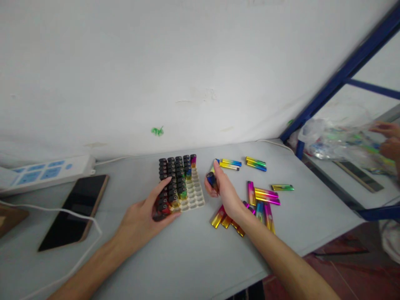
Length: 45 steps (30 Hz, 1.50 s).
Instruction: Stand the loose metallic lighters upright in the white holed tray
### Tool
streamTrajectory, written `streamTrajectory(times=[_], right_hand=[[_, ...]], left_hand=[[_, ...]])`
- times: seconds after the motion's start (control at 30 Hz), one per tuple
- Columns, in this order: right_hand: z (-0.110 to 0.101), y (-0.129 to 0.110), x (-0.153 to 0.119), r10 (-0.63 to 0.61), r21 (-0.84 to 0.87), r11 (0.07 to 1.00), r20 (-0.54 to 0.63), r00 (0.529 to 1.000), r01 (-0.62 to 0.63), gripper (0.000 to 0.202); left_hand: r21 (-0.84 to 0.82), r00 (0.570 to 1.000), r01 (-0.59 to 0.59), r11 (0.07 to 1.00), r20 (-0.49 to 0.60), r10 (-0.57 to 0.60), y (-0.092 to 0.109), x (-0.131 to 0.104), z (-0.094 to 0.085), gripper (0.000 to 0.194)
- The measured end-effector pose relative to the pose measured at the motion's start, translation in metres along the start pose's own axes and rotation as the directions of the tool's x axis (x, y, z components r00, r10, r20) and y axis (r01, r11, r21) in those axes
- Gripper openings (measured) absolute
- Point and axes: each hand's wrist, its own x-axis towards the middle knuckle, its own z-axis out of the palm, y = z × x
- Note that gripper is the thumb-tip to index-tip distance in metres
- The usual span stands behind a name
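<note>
A white tray (196,192) with rows of round holes lies on the table, its left and middle rows filled with upright lighters (173,186) with black tops and shiny coloured bodies. My left hand (153,204) is wrapped round the tray's near left corner, thumb over the lighter tops and other fingers partly hidden. To the right of the tray, my right hand (223,187) is closed round a dark-topped lighter (211,179). A yellowish piece also shows at its fingers. Loose lighters in yellow, magenta, green and blue (266,196) lie beside and beyond my right forearm.
A phone (73,212), a white power strip (46,173) and a white cable (90,218) occupy the left side. The wall (187,83) rises behind the table. At right, past a blue metal frame (331,75), another person's hands (389,137) are near plastic bags (325,137).
</note>
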Motion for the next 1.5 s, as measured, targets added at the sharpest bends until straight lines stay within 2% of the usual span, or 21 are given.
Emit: streamTrajectory(times=[0.13,0.27,0.47,0.63,0.87,1.0,1.2,1.33,1.5], right_hand=[[0.004,0.000,0.003,0.031,0.017,0.999,-0.047,0.998,-0.031,0.078],[0.010,-0.003,0.002,0.129,0.023,0.992,-0.102,0.986,-0.128,0.063],[0.015,0.005,0.000,0.087,-0.105,0.990,-0.079,0.993,-0.095,0.054],[0.016,0.009,0.001,0.100,-0.107,0.988,-0.070,0.992,-0.107,0.055],[0.012,0.007,0.005,0.144,-0.008,0.989,-0.061,0.988,-0.144,0.073],[0.008,0.008,0.006,0.002,0.067,0.998,0.000,1.000,-0.002,0.069],[0.000,0.007,0.006,-0.253,-0.196,0.947,0.036,0.967,0.255,0.048],[-0.002,0.009,0.006,-0.298,-0.278,0.918,-0.012,0.955,0.283,0.032],[0.000,0.012,0.005,-0.325,-0.324,0.901,-0.064,0.944,0.288,0.029]], left_hand=[[-0.006,1.000,0.020,1.000,0.014,-0.020,0.002,0.001,-0.003,0.088],[-0.002,1.000,-0.006,1.000,-0.014,0.006,0.000,0.000,-0.001,0.086],[0.006,1.000,0.007,1.000,0.008,-0.007,0.001,0.000,0.000,0.088],[-0.028,1.000,0.021,0.999,0.018,-0.020,0.004,0.001,-0.003,0.088],[-0.039,1.000,0.011,0.999,0.020,-0.010,0.003,0.000,-0.004,0.089],[-0.036,1.000,-0.001,0.999,0.016,0.001,0.003,0.000,-0.003,0.088],[-0.013,0.998,0.045,0.999,0.044,-0.044,0.008,0.001,-0.007,0.086],[-0.010,0.996,0.072,0.997,0.048,-0.071,0.009,0.001,-0.008,0.086],[0.009,0.998,0.059,0.998,0.035,-0.059,0.004,0.000,-0.003,0.088]])
